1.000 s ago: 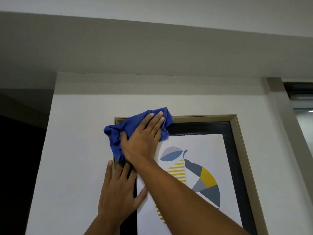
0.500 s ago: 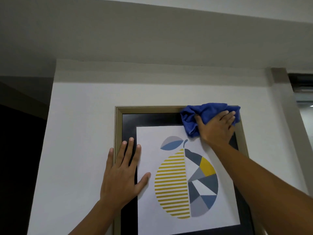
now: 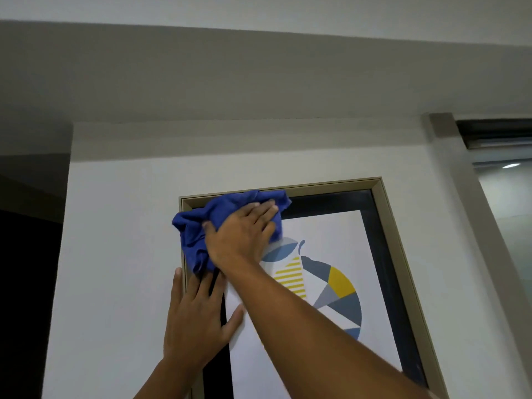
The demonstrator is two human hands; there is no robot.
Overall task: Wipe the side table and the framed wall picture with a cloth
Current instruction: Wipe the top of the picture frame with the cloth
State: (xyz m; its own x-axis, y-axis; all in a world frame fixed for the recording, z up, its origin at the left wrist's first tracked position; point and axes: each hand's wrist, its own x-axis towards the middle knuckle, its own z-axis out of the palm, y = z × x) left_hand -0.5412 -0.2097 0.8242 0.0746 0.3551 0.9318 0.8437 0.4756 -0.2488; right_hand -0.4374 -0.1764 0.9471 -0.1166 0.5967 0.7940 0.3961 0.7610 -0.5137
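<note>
A framed picture (image 3: 385, 226) with a beige frame, black mat and a yellow-and-blue fruit print hangs on the white wall. My right hand (image 3: 240, 234) presses a crumpled blue cloth (image 3: 195, 231) flat against the picture's top left corner. The cloth covers that corner and part of the top rail. My left hand (image 3: 195, 321) lies flat with fingers spread on the frame's left edge, just below the cloth. My right forearm crosses the print and hides its lower left. The side table is out of view.
A ceiling beam (image 3: 259, 82) runs above the white wall panel (image 3: 115, 254). A dark opening (image 3: 26, 283) lies to the left. A glass window with a dark top rail (image 3: 503, 197) stands to the right.
My right hand has swept the cloth from the top right corner back to the top left corner. My left hand stays on the frame's left edge. The view has tilted slightly.
</note>
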